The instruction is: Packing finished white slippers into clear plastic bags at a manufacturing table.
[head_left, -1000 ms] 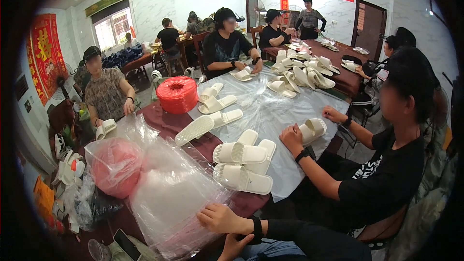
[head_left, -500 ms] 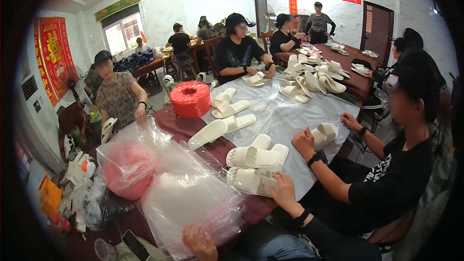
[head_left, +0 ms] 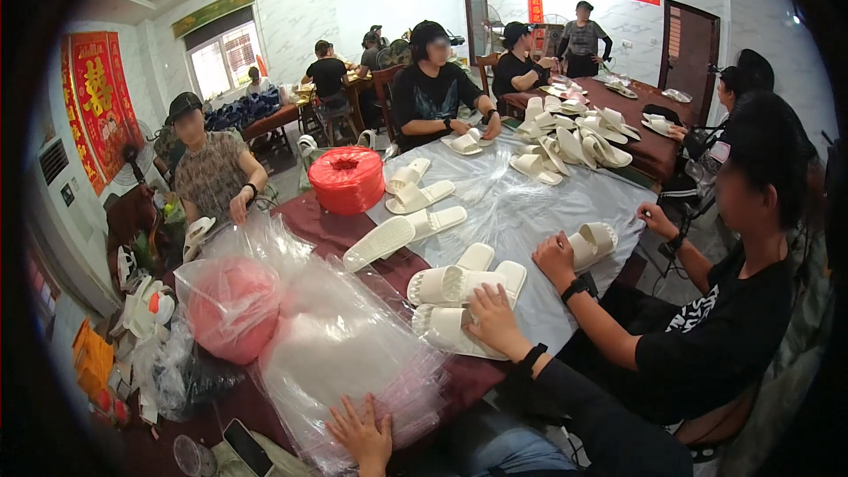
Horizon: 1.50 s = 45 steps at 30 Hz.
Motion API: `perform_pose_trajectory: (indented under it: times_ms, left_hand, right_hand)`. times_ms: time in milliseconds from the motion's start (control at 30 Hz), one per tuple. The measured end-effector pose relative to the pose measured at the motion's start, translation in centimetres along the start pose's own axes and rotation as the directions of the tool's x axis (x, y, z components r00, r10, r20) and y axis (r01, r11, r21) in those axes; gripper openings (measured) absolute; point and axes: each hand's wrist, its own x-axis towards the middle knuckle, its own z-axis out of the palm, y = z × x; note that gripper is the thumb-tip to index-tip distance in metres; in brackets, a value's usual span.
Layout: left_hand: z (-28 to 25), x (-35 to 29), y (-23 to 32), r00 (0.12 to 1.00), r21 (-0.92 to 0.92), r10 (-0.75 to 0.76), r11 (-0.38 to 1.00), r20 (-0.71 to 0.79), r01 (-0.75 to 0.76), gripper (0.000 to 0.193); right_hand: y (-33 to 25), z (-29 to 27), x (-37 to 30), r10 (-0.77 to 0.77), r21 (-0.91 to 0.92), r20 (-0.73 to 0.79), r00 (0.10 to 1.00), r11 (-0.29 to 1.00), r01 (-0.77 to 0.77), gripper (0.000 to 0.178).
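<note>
My left hand (head_left: 362, 433) lies with spread fingers on a stack of clear plastic bags (head_left: 344, 349) at the table's near edge. My right hand (head_left: 496, 322) has its fingers stretched out over the cream slippers in front of me. Its fingertips touch the edge of an upper slipper (head_left: 446, 284), while the palm is beside a lower slipper (head_left: 442, 325). Another pale sole (head_left: 510, 276) shows just beyond the fingers. Whether the fingertips press on or only rest there is hard to see.
Left of the bags sits a pink bundle in clear plastic (head_left: 231, 309). A red roll of twine (head_left: 346, 180) stands farther back, near more slippers (head_left: 408, 234). A slipper pile (head_left: 574, 137) lies at the far end. A co-worker on the right has a hand by a slipper (head_left: 592, 246).
My left hand has come down flat onto the bags. My right hand has moved up and left, from the lower slipper onto the upper ones.
</note>
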Motion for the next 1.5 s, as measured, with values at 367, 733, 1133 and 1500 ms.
perform_pose_trajectory:
  times_ms: [367, 733, 1133, 1500]
  left_hand:
    - [0.2, -0.2, 0.2, 1.000, 0.009, 0.005, 1.000, -0.004, -0.005, 0.058]
    - [0.1, -0.2, 0.3, 1.000, 0.022, 0.001, 1.000, 0.028, -0.001, 0.060]
    - [-0.2, 0.4, 0.8, 0.998, 0.026, -0.002, 1.000, 0.058, 0.000, 0.062]
    - [-1.9, 0.9, -1.6, 0.995, -0.196, -0.066, 0.977, 0.070, 0.079, 0.076]
  right_hand:
    - [-2.2, 2.4, 1.9, 0.077, 0.207, -0.120, 0.990, 0.977, -0.051, 0.044]
    - [-3.2, 4.8, 4.4, 0.086, 0.377, -0.027, 0.996, 0.924, -0.070, 0.018]
    - [-3.3, 4.3, 4.3, 0.225, 0.374, -0.231, 0.947, 0.919, -0.127, 0.012]
    - [-6.2, -10.7, -4.4, 0.258, 0.979, 0.183, 0.948, 0.037, -0.199, 0.030]
